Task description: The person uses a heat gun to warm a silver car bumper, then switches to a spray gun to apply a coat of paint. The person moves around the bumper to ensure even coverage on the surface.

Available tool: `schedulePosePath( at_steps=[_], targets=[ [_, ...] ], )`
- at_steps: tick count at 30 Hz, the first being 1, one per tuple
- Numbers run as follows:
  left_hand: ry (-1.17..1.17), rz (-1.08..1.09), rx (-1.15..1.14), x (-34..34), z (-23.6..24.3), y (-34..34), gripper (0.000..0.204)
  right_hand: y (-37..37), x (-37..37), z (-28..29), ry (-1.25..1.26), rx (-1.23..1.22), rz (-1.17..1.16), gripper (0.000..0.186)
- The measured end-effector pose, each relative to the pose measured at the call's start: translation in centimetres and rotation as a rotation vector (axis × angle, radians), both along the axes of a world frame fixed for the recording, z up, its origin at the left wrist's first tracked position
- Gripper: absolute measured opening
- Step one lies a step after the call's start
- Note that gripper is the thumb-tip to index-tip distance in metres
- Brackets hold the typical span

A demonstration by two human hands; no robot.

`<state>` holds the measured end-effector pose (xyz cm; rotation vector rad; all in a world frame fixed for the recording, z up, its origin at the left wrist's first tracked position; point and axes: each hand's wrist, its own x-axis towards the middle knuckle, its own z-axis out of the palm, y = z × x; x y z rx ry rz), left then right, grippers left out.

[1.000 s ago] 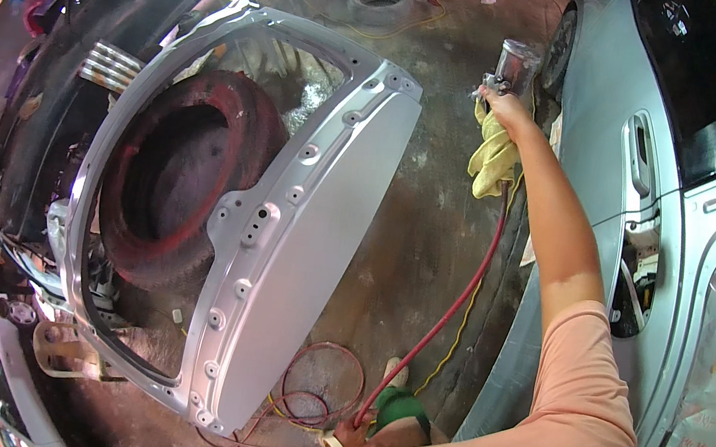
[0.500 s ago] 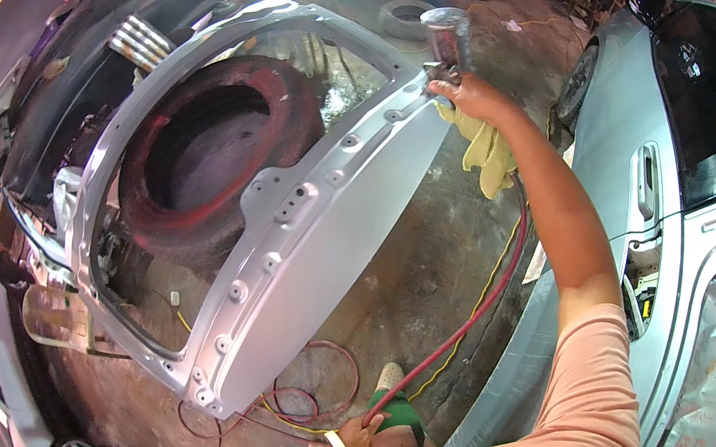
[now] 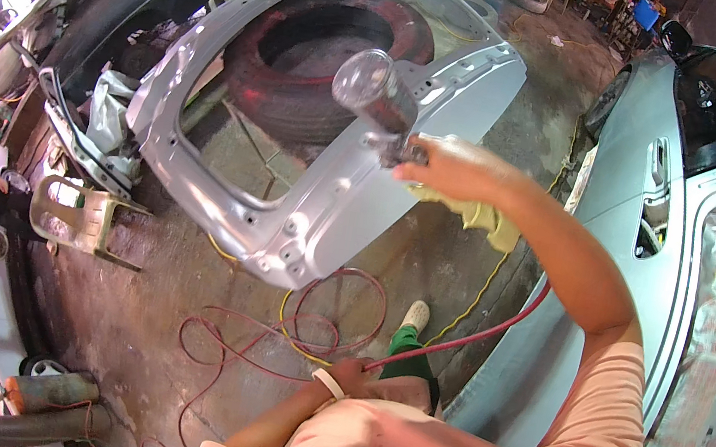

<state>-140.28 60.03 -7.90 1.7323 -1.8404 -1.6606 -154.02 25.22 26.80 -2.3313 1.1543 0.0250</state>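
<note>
My right hand point(image 3: 460, 170) is closed round the handle of a paint spray gun point(image 3: 382, 101) with a clear cup on top. The gun hangs over the near part of a silver-grey car tailgate point(image 3: 312, 216). A crumpled yellow cloth point(image 3: 489, 224) dangles beneath my right wrist. Low in front of my body, my left hand point(image 3: 350, 374) is wrapped round a red air hose point(image 3: 462, 335), which runs up toward my right arm. The tailgate, with its large window opening, lies over a big tyre point(image 3: 287, 109); the gun and cup hide part of its edge.
A light blue-grey car point(image 3: 621, 218) stands close on my right. Loops of red hose point(image 3: 244, 322) and a yellow cord point(image 3: 498, 283) lie on the floor. At left are a beige plastic chair point(image 3: 82, 222) and a rusty cylinder point(image 3: 55, 391).
My right hand has brought the spray gun from the tailgate's far end back toward me, down its right side. The view has shifted, showing more floor. My left hand still grips the hose.
</note>
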Motion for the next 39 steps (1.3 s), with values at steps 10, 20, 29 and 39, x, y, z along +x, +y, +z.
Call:
schedulePosePath(
  at_steps=[10,20,29,39],
  targets=[
    [-0.283,-0.038,0.028,18.3,-8.7,17.5,0.045,30.5,3.7,-10.8,-0.175,-0.022,-0.068,0.052],
    [-0.456,-0.032,0.126,25.4,-14.4,27.0,0.047,36.2,0.2,-32.6,-0.513,-0.053,-0.217,0.034],
    [-0.524,0.111,0.35,16.0,-10.4,16.3,0.049,24.9,-9.4,-35.9,-0.65,-0.003,-0.283,0.037],
    [-0.523,0.075,0.338,-0.7,-8.1,-10.3,0.049,-4.6,-29.0,-35.2,-0.884,-0.165,-0.591,0.046]
  ],
)
